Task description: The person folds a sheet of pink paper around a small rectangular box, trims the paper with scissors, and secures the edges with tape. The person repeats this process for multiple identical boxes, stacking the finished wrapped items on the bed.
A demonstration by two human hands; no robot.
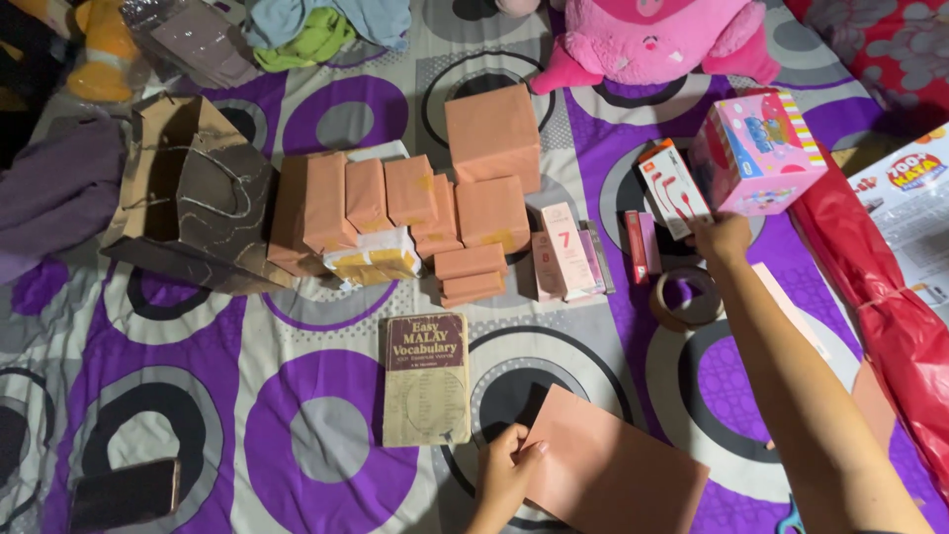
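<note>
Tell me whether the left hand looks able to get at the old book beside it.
Probably yes. The left hand pinches the corner of a pink paper sheet, and the book lies flat just to its left with nothing between them, though the hand would have to let go of the sheet.

Pink plush toy (647, 40), brown paper bag (193, 198), old book (425, 379), tape roll (686, 298).

Right hand (720, 237) fingertips hidden behind the small white box (672, 188); grip unclear. Left hand (506, 470) cut at the wrist by the bottom edge, fingers partly under the pink paper sheet (613, 475), whose lower corner runs out of view. Scissors (789, 518): only a blue handle shows at the bottom edge. Pink plush toy (652, 35) cropped at the top. Tape roll (687, 297) partly covered by the right forearm. Dark phone (124, 492) blurred, details unreadable.
</note>
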